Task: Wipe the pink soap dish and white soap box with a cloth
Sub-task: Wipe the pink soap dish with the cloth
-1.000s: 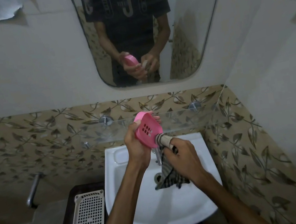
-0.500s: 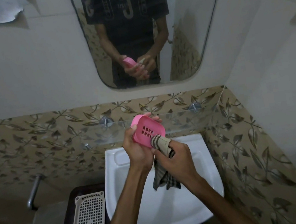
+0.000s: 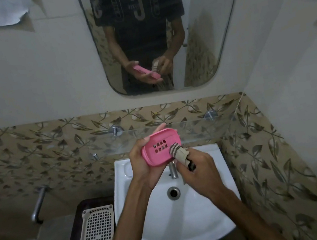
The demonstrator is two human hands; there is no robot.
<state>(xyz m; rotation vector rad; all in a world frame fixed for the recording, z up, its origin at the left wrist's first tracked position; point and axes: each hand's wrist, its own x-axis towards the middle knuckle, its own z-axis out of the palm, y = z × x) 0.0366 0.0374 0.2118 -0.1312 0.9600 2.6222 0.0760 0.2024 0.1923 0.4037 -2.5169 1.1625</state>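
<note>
Over the sink (image 3: 148, 221), the right hand (image 3: 199, 171) grips the cloth (image 3: 179, 153) bunched to a tip, probably to work the dish (image 3: 160, 146), which the left hand (image 3: 141, 164) holds tilted, slots facing up. The cloth's tail is hidden. No white soap box is clearly visible.

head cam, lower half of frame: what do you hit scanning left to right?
Wall-mounted metal tap → white perforated tray → left hand → pink soap dish → cloth → right hand → leaf-patterned wall tiles. The white sink spans the middle, so it is unranked.
</note>
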